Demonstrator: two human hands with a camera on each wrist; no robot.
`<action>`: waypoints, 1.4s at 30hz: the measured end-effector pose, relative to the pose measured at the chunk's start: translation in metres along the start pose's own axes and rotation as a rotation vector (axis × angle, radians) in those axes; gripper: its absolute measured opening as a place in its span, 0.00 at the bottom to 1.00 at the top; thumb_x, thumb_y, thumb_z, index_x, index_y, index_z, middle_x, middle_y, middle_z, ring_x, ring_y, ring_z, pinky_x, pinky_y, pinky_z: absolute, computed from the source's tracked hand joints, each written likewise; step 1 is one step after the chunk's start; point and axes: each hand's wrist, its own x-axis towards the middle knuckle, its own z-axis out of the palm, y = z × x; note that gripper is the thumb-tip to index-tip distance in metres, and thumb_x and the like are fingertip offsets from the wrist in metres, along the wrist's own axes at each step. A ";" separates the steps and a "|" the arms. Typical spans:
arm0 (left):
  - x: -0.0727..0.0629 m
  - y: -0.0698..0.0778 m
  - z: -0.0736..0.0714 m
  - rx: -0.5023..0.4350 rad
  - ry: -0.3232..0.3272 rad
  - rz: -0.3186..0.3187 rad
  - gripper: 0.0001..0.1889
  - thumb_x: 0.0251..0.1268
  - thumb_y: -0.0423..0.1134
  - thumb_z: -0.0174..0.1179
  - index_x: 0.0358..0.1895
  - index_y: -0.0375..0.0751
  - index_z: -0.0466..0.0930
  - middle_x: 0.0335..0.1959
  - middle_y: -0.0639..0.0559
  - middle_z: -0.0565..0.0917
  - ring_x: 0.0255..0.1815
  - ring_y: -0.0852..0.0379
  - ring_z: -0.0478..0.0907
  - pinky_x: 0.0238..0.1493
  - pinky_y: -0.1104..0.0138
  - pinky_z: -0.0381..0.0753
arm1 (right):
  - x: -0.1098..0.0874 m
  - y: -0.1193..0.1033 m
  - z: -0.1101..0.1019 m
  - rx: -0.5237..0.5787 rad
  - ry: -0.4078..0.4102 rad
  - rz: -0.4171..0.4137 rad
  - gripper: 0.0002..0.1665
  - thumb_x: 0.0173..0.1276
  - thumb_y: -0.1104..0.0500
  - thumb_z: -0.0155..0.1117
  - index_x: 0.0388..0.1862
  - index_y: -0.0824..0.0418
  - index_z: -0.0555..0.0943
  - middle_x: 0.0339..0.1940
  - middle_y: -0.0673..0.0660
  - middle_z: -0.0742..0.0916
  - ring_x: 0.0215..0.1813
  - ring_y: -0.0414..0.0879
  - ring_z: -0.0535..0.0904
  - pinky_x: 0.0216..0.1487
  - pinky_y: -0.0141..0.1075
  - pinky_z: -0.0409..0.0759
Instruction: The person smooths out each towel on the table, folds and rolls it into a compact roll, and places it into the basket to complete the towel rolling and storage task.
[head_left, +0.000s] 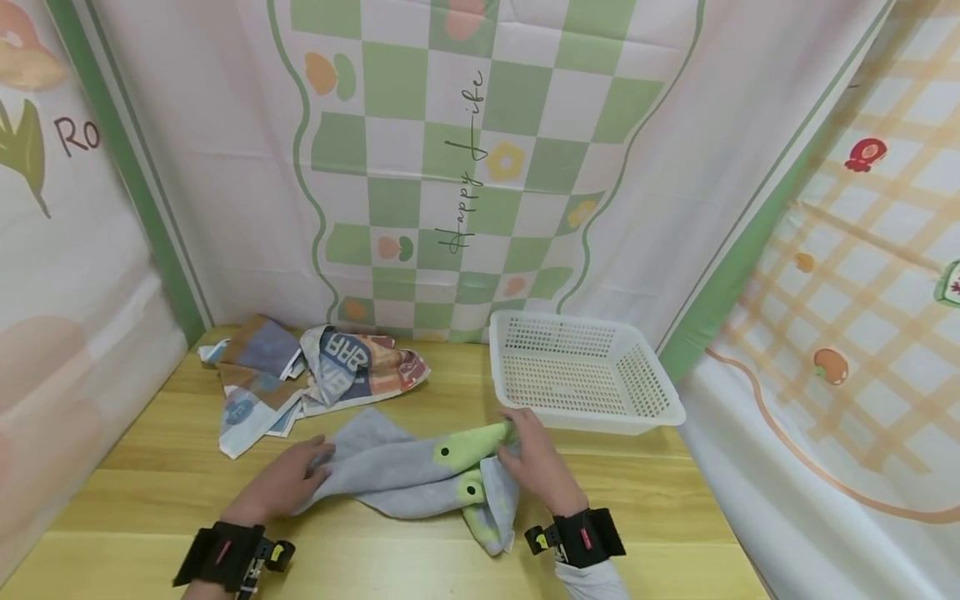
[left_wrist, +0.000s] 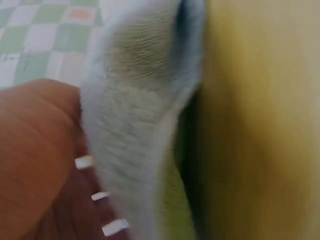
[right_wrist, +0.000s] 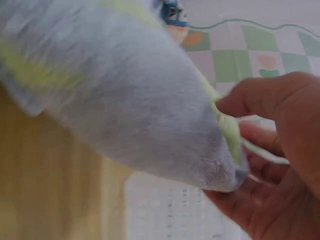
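A grey towel [head_left: 390, 475] with light green patches and black dots lies rumpled on the wooden table, partly folded over itself. At its left end, my left hand [head_left: 288, 479] grips the cloth; the left wrist view shows the towel [left_wrist: 130, 115] rising beside the fingers. My right hand [head_left: 540, 462] pinches the towel's right end by a green patch. In the right wrist view, the thumb and fingers of the right hand [right_wrist: 280, 135] close on the tip of the towel [right_wrist: 140, 100]. A loose corner hangs down below the right hand.
Behind the right hand stands a white perforated plastic basket [head_left: 570, 421]. Crumpled printed paper or packaging [head_left: 315, 375] lies at the back left of the wooden table [head_left: 420, 558]. Patterned cloth curtains [head_left: 465, 167] enclose the back and both sides.
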 end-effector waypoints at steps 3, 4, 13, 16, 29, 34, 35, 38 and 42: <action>-0.004 0.000 0.007 0.029 -0.020 -0.030 0.22 0.74 0.36 0.58 0.65 0.26 0.75 0.70 0.23 0.69 0.70 0.25 0.66 0.68 0.36 0.67 | -0.010 0.003 0.005 -0.056 0.020 0.056 0.40 0.60 0.66 0.75 0.70 0.69 0.70 0.63 0.67 0.76 0.63 0.58 0.75 0.61 0.50 0.81; -0.005 0.001 0.008 0.045 -0.016 -0.039 0.22 0.74 0.36 0.58 0.65 0.25 0.75 0.69 0.23 0.69 0.70 0.24 0.66 0.68 0.36 0.67 | -0.012 0.005 0.006 -0.070 0.028 0.067 0.41 0.59 0.66 0.76 0.69 0.70 0.70 0.63 0.67 0.75 0.64 0.59 0.73 0.62 0.51 0.80; -0.016 0.009 0.006 0.326 0.124 -0.091 0.15 0.68 0.34 0.60 0.21 0.34 0.78 0.59 0.19 0.76 0.62 0.21 0.72 0.64 0.36 0.71 | -0.028 0.006 0.014 -0.008 -0.206 0.163 0.27 0.61 0.42 0.76 0.47 0.61 0.82 0.42 0.51 0.83 0.42 0.43 0.78 0.42 0.36 0.80; -0.015 0.014 0.006 0.344 0.160 -0.050 0.12 0.67 0.33 0.61 0.24 0.30 0.80 0.60 0.19 0.76 0.64 0.22 0.71 0.67 0.37 0.69 | -0.031 0.007 0.021 0.008 -0.301 0.136 0.30 0.57 0.42 0.78 0.48 0.63 0.82 0.42 0.50 0.83 0.41 0.40 0.76 0.42 0.34 0.79; -0.001 0.025 0.011 0.071 -0.036 -0.102 0.24 0.77 0.35 0.52 0.67 0.20 0.69 0.70 0.19 0.65 0.73 0.23 0.59 0.75 0.38 0.58 | -0.024 0.014 0.000 0.023 -0.163 0.109 0.12 0.74 0.71 0.55 0.51 0.67 0.82 0.37 0.53 0.85 0.38 0.42 0.79 0.42 0.38 0.82; 0.003 0.021 0.006 0.115 -0.027 -0.136 0.26 0.76 0.37 0.53 0.66 0.17 0.69 0.68 0.16 0.64 0.71 0.20 0.60 0.71 0.35 0.63 | -0.020 0.018 -0.022 0.086 -0.037 0.201 0.13 0.77 0.70 0.54 0.54 0.65 0.81 0.34 0.53 0.83 0.32 0.39 0.74 0.34 0.32 0.75; 0.003 0.021 0.006 0.129 -0.027 -0.149 0.27 0.76 0.38 0.54 0.66 0.16 0.69 0.68 0.15 0.64 0.71 0.20 0.61 0.70 0.35 0.63 | -0.019 0.019 -0.024 0.100 -0.013 0.208 0.13 0.77 0.70 0.54 0.55 0.64 0.80 0.36 0.54 0.84 0.32 0.39 0.75 0.33 0.32 0.75; 0.006 0.020 0.004 0.159 -0.039 -0.188 0.28 0.75 0.39 0.54 0.66 0.17 0.68 0.69 0.15 0.62 0.71 0.19 0.59 0.69 0.35 0.64 | -0.021 0.024 -0.023 0.121 0.009 0.249 0.13 0.78 0.66 0.55 0.57 0.65 0.79 0.41 0.58 0.85 0.32 0.41 0.78 0.32 0.32 0.77; 0.007 0.019 0.003 0.175 -0.078 -0.224 0.31 0.76 0.43 0.55 0.68 0.17 0.65 0.70 0.14 0.59 0.72 0.18 0.56 0.69 0.34 0.63 | -0.031 0.029 -0.015 0.103 -0.062 0.362 0.24 0.78 0.56 0.59 0.65 0.70 0.74 0.45 0.62 0.86 0.38 0.47 0.82 0.37 0.38 0.83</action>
